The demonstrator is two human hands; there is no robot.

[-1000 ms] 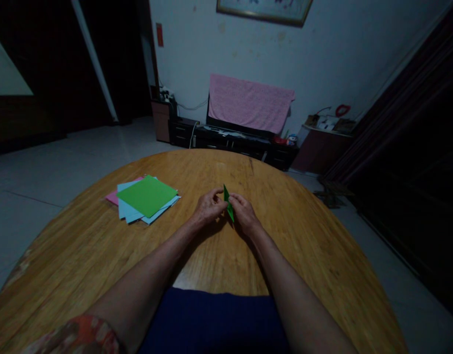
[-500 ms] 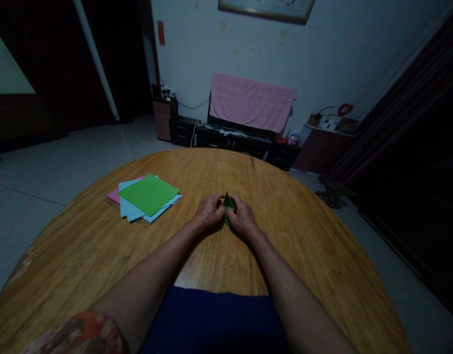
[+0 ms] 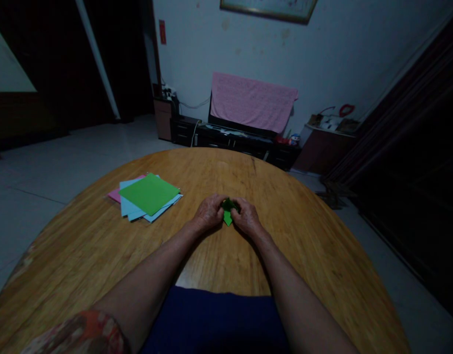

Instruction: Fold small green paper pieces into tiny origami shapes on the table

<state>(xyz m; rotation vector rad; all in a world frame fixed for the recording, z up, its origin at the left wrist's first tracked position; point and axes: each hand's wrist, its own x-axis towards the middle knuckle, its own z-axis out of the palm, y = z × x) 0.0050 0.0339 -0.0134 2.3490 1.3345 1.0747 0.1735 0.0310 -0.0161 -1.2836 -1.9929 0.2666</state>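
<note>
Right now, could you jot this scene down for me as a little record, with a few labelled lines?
Left hand: fingers on one side of the folded green paper
Right hand: fingers on its other side
Beside the hands: a green sheet on light blue sheets, with a pink sheet underneath
Surface: wooden table
Beyond the table: pink towel draped over a dark screen, above a low black cabinet
</note>
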